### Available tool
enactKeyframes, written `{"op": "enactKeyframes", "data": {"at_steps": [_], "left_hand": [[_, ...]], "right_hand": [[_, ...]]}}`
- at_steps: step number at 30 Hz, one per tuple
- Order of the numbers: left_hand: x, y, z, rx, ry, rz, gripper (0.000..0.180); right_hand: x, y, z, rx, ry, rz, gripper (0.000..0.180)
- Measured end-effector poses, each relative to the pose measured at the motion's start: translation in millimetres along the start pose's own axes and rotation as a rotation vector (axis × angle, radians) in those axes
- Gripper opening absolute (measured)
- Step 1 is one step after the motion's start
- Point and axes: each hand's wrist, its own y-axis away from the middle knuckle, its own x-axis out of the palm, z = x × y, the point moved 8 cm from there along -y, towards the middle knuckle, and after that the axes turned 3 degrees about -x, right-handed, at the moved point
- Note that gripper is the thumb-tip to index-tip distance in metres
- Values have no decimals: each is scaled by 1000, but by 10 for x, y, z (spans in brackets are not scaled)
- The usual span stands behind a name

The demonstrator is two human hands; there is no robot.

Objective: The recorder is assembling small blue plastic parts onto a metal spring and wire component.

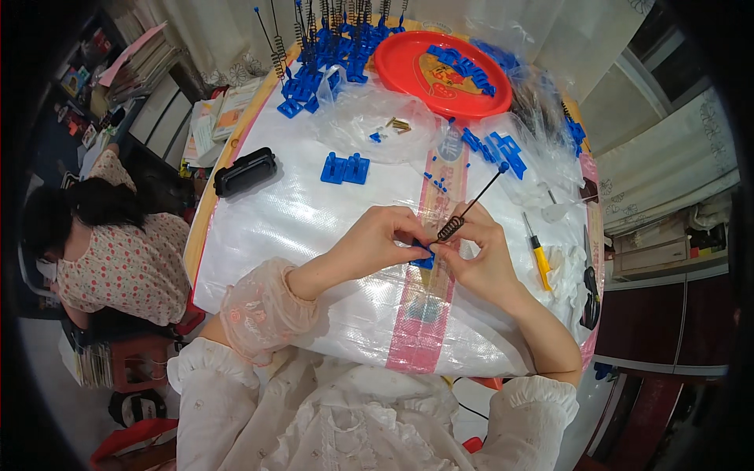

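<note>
Two bare hands meet over the near middle of a desk (pixel 206 213) covered by a white sheet (pixel 314 208) with a pink stripe. The left hand (pixel 386 243) pinches a small blue base (pixel 422 259) between thumb and fingers. The right hand (pixel 481 255) pinches the lower end of a black spring (pixel 450 228), just above the base; whether the two are joined is hidden by the fingertips. From the spring a thin rod (pixel 482 191) slants up to the far right, ending in a blue tip (pixel 503 168).

Beyond the hands, small blue pegs (pixel 437 183) lie scattered on the sheet. To their left sit two blue blocks (pixel 345 168) side by side, and farther left a black case (pixel 246 172). Past the blocks, brass pieces (pixel 400 125) rest on clear plastic. At the far side stands a crowd of blue stands (pixel 310 82) with black springs, and to its right a red tray (pixel 393 64) holding blue parts (pixel 469 71). More blue pieces (pixel 504 153) lie nearer, right of the pegs.

On the right are a yellow-handled screwdriver (pixel 541 263), crumpled white tissue (pixel 564 271) and black-handled scissors (pixel 590 297). Off the desk to the left, another person (pixel 129 263) in a patterned top leans forward.
</note>
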Motion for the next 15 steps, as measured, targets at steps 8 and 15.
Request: {"op": "enactKeyframes", "data": {"at_steps": [8, 15], "left_hand": [[3, -5, -12, 5, 6, 9, 22], [1, 11, -26, 3, -2, 10, 23]], "right_hand": [[-24, -11, 35, -45, 36, -3, 18], [-13, -5, 4, -5, 11, 11, 19]]}}
